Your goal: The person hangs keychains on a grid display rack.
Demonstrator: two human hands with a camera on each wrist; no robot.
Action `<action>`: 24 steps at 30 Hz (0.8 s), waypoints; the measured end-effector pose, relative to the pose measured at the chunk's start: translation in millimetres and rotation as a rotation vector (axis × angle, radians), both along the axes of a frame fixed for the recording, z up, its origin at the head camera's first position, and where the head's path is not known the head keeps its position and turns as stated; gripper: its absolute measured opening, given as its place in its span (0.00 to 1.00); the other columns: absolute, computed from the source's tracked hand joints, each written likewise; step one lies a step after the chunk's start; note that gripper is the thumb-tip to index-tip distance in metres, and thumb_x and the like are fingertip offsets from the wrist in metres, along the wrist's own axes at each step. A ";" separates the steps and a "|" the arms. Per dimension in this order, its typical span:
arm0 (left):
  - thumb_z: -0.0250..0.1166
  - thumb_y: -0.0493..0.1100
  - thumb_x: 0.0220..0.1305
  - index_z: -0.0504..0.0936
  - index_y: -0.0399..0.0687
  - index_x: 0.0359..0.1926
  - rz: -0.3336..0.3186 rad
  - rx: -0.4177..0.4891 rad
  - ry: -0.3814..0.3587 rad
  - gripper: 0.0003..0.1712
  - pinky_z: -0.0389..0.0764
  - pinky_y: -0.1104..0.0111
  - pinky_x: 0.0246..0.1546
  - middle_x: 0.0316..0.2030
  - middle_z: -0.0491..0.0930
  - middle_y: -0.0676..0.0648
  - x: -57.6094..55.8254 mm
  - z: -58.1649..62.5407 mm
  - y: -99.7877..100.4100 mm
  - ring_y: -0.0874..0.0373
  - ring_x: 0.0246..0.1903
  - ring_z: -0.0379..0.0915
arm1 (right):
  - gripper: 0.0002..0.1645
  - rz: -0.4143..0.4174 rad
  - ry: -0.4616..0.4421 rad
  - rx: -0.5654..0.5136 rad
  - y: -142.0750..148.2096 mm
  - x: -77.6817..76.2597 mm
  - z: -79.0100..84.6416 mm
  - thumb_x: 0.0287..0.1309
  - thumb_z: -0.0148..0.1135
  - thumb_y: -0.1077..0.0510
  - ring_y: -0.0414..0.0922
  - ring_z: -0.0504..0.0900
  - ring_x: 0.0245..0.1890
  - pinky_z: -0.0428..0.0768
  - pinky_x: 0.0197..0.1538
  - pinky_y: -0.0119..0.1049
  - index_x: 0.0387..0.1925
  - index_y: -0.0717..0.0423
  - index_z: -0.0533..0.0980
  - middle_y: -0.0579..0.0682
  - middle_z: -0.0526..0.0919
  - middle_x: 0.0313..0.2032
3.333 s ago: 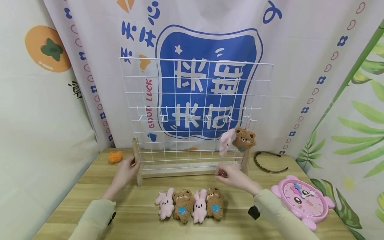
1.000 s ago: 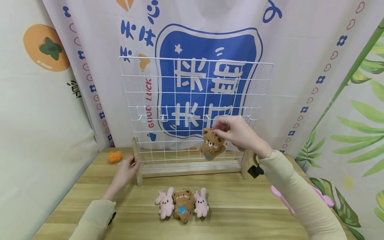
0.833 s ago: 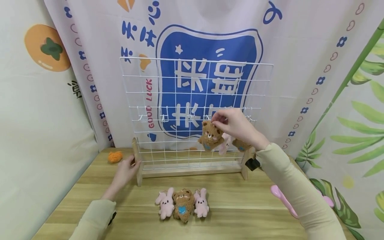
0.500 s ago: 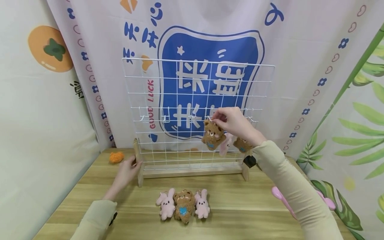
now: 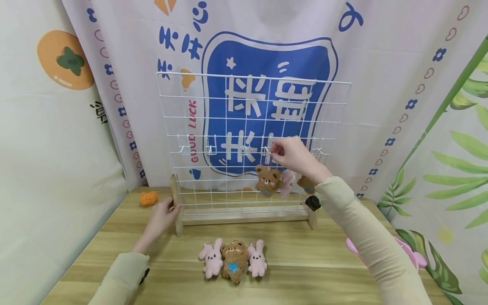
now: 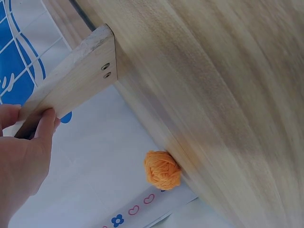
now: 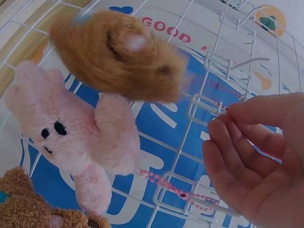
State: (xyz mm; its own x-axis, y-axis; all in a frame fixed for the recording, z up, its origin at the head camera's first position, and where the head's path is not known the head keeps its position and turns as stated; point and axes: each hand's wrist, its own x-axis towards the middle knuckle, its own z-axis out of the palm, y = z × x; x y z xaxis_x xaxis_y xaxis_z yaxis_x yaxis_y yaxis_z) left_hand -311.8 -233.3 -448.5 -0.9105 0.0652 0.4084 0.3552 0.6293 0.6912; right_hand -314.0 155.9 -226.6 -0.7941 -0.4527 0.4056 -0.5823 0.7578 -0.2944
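My left hand (image 5: 162, 216) holds the wooden upright (image 6: 78, 71) at the left end of the white wire grid rack (image 5: 251, 77). My right hand (image 5: 292, 157) is at a rack hook, thumb and forefinger pinching the pink chain of a brown bear plush keychain (image 5: 268, 181). That bear hangs below the fingertips and looks blurred in the right wrist view. Beside it a pink rabbit plush (image 7: 71, 128) hangs by a bead chain from another hook, with a second brown bear (image 7: 21, 204) past it. On the table lie a rabbit (image 5: 212, 261), a bear (image 5: 234, 263) and another rabbit (image 5: 257, 262).
Bare white hooks (image 5: 209, 149) line the grid to the left of the right hand. An orange yarn ball (image 6: 162, 170) sits near the rack's left end. At the right, a pink clock (image 5: 413, 256) is mostly covered by my sleeve. Printed cloth hangs behind.
My right hand picked the rightmost bear off the table and raised it to the hook. In the last half second the bear dropped lower beneath the fingers. The left hand stays on the upright.
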 end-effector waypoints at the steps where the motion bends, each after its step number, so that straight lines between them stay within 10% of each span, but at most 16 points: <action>1: 0.58 0.33 0.69 0.74 0.22 0.53 0.002 -0.002 0.000 0.17 0.83 0.46 0.51 0.53 0.77 0.20 -0.2 -0.1 0.0 0.28 0.54 0.76 | 0.04 -0.007 -0.007 0.005 -0.4 -0.5 -0.2 0.61 0.60 0.67 0.46 0.83 0.31 0.86 0.37 0.35 0.35 0.63 0.80 0.56 0.86 0.32; 18: 0.57 0.33 0.70 0.73 0.22 0.57 -0.008 -0.001 -0.015 0.20 0.82 0.46 0.54 0.54 0.76 0.21 2.8 2.2 0.0 0.29 0.56 0.75 | 0.03 -0.043 0.003 -0.021 0.6 24.5 -5.9 0.63 0.63 0.63 0.43 0.81 0.29 0.85 0.35 0.34 0.34 0.59 0.81 0.53 0.86 0.31; 24: 0.57 0.33 0.71 0.72 0.21 0.57 -0.016 0.004 -0.016 0.19 0.82 0.45 0.54 0.54 0.76 0.20 1.5 1.5 -1.3 0.28 0.56 0.75 | 0.02 0.036 -0.075 -0.002 0.4 40.1 -36.2 0.60 0.66 0.62 0.36 0.80 0.25 0.84 0.35 0.26 0.33 0.58 0.81 0.49 0.86 0.28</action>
